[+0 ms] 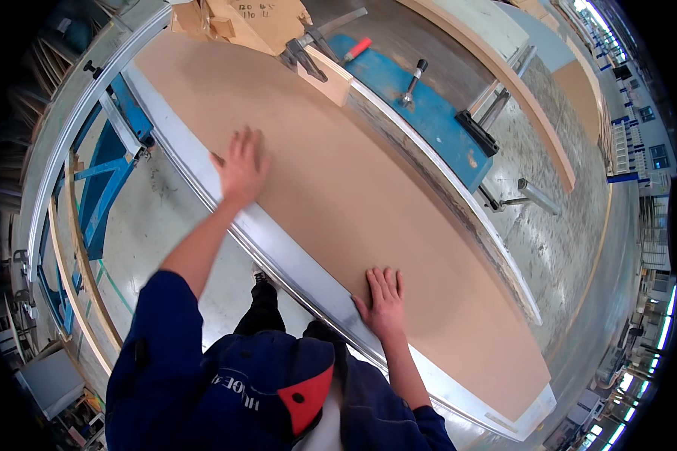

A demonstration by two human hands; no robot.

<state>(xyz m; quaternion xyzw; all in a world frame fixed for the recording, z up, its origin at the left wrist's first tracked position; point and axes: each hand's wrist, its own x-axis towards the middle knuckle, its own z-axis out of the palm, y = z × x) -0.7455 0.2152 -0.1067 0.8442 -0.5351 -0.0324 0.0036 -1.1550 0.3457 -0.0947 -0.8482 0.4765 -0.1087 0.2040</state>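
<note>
A long brown board [338, 195] lies flat on a pale metal machine table [301, 255], slanting from upper left to lower right. My left hand [243, 167] is over the board's near edge with its fingers spread, slightly blurred. Farther right, my right hand [384, 301] rests palm down near the same edge, fingers stretched out. Neither hand grips anything. Along the board's far side runs a metal-edged fence [459, 195].
A wooden block [248, 26] is held by a clamp [305, 56] at the far end. Behind the fence stands a blue machine body [406, 105] with a black-knobbed lever [414, 83]. A blue frame [109, 177] stands at left; a curved wooden strip [534, 113] is at upper right.
</note>
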